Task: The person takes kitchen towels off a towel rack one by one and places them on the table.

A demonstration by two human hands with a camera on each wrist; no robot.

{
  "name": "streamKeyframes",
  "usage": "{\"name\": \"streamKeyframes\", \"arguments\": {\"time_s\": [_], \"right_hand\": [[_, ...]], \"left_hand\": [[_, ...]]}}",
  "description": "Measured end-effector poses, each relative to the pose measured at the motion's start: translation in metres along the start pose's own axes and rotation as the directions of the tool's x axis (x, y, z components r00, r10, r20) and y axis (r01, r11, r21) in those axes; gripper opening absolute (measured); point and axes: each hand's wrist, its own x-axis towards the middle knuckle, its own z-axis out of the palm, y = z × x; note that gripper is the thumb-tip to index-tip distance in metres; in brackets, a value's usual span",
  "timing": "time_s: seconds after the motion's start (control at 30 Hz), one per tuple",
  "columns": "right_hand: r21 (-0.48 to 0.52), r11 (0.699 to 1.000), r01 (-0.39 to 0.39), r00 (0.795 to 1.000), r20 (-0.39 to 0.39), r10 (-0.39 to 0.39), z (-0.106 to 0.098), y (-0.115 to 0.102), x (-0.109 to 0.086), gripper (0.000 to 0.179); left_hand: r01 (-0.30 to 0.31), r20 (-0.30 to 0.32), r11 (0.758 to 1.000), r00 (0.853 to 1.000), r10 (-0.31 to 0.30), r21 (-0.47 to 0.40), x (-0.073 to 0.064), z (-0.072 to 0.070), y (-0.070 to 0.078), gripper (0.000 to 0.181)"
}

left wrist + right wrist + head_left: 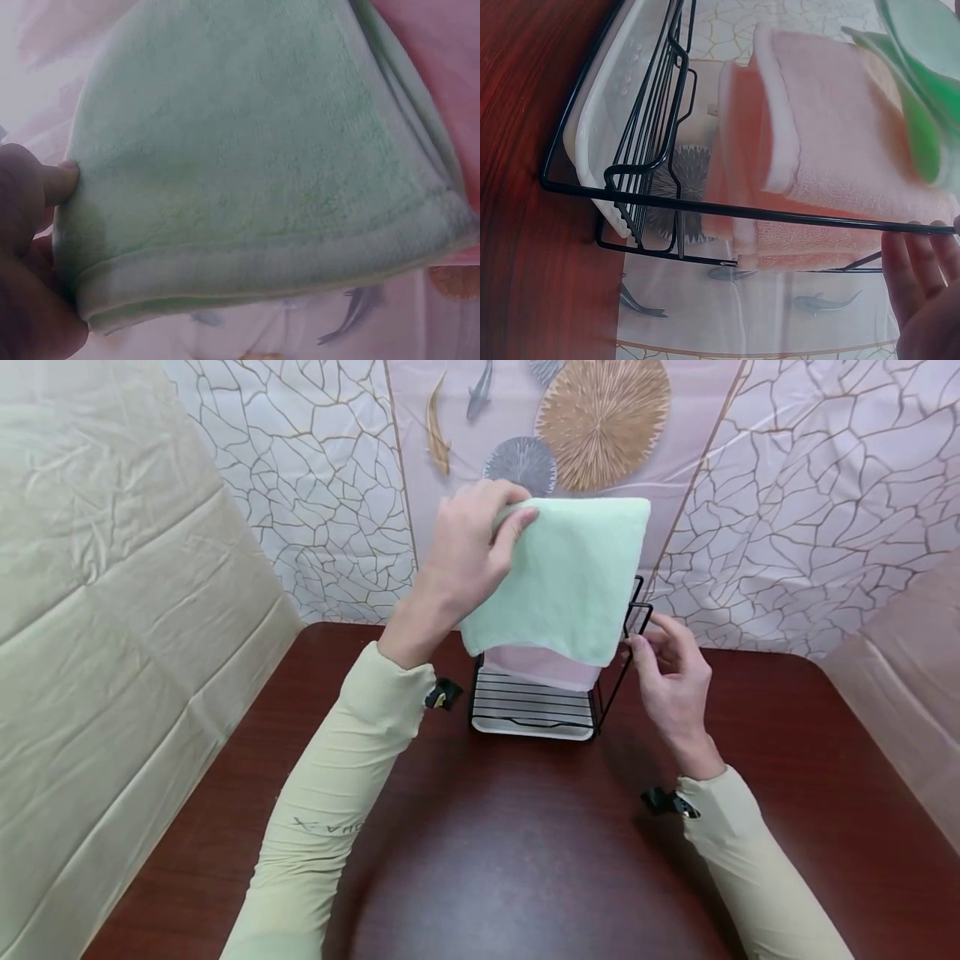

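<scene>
My left hand [474, 545] pinches a folded mint-green towel [573, 577] by its upper left corner and holds it up over a black wire rack [780, 217]. In the left wrist view, the towel's folded layers show along its edge. Behind and below it, a folded pink towel [832, 124] hangs in the rack's upper part, mostly hidden by the green one in the head view. At the rack's right side, my right hand [675, 681] grips the upright wire frame, fingers curled at the bar.
A white drip tray [534, 732] lies under the rack's lower wire shelf. The rack stands on a dark red-brown table [510, 843], near its back edge. Behind it hangs a patterned cloth backdrop [330, 485], with a pale cloth wall [97, 635] along the left.
</scene>
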Motion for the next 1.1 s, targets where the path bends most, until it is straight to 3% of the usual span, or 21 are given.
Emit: {"name": "streamKeyframes", "arguments": {"time_s": [0.3,0.57,0.7,0.93,1.1], "right_hand": [[-0.006,1.0,0.001,1.0,0.007,-0.001,-0.001,0.0,0.001,0.034],[-0.013,1.0,0.003,1.0,-0.001,-0.003,-0.001,0.001,-0.001,0.036],[-0.02,1.0,0.002,1.0,-0.004,-0.002,0.0,0.0,-0.002,0.036],[0.005,1.0,0.004,1.0,-0.005,-0.004,0.0,0.001,-0.001,0.036],[0.008,1.0,0.005,1.0,-0.014,-0.005,0.0,0.002,0.0,0.037]], "left_hand": [[0.005,-0.119,0.998,0.993,-0.013,-0.069,0.003,-0.02,0.0,0.023],[-0.057,-0.176,0.995,0.984,0.042,-0.08,0.003,-0.039,-0.008,0.024],[-0.079,-0.225,0.989,0.973,0.049,-0.128,0.001,-0.049,-0.015,0.023],[0.041,-0.272,0.983,0.958,-0.088,-0.177,0.002,-0.069,-0.018,0.02],[0.083,-0.257,0.988,0.96,-0.115,-0.132,0.008,-0.082,-0.021,0.022]]}}
